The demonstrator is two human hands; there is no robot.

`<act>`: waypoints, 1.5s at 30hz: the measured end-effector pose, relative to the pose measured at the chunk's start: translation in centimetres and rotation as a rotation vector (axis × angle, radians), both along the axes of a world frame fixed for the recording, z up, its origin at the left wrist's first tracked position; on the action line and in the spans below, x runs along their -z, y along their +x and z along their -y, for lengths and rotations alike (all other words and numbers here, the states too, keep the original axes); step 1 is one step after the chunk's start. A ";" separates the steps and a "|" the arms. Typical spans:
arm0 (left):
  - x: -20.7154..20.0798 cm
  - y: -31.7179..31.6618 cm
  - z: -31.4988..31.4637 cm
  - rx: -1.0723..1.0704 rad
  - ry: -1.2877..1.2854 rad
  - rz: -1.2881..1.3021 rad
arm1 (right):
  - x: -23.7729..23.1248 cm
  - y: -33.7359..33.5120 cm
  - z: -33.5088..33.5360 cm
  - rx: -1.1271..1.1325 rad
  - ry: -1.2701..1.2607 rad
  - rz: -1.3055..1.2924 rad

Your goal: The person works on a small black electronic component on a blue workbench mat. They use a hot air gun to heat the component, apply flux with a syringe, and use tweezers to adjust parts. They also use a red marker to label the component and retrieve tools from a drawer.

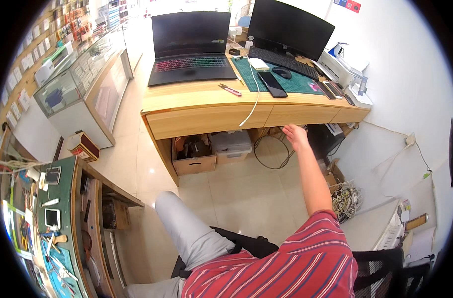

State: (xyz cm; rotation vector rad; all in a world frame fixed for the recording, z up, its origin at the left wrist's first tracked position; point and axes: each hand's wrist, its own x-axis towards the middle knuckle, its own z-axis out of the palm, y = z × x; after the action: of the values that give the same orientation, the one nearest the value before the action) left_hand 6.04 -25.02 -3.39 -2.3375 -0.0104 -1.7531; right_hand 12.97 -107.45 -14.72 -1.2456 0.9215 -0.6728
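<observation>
My right arm reaches forward to the wooden desk (pixel 196 94). My right hand (pixel 296 137) is just below the front of the middle drawer (pixel 298 114), its fingers stretched out and holding nothing that I can see. Whether the fingertips touch the drawer's lower edge, I cannot tell. My left hand is out of the picture. On the desktop above the hand lie a black phone (pixel 272 84), a black mouse (pixel 282 72) and a green cutting mat (pixel 303 86). A white cable (pixel 257 102) hangs over the desk's front edge. Small pink-handled snips (pixel 230 90) lie left of the phone.
An open laptop (pixel 190 72), a monitor (pixel 289 30), a keyboard (pixel 285 60) and a printer (pixel 338 68) stand on the desk. Beneath are a cardboard box (pixel 194 165), a plastic bin (pixel 231 145) and a black computer case (pixel 326 140). A green-topped workbench (pixel 62 191) stands at left.
</observation>
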 end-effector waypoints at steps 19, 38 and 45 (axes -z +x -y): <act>3.3 15.1 17.0 0.677 -0.014 -0.500 | 4.9 -8.9 3.2 0.121 0.298 0.056; 8.9 10.8 13.5 0.709 -0.435 -0.612 | -12.8 -2.1 7.8 -0.712 -1.776 -1.229; 7.4 7.0 16.6 0.764 -0.522 -0.870 | -18.5 0.4 -18.4 -0.889 -1.645 -0.512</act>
State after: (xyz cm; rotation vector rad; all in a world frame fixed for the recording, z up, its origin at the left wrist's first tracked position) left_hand 13.07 -41.65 -10.75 -3.6353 0.7192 -0.7801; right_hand 13.39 -89.07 3.80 -3.1004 -0.1285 -0.2581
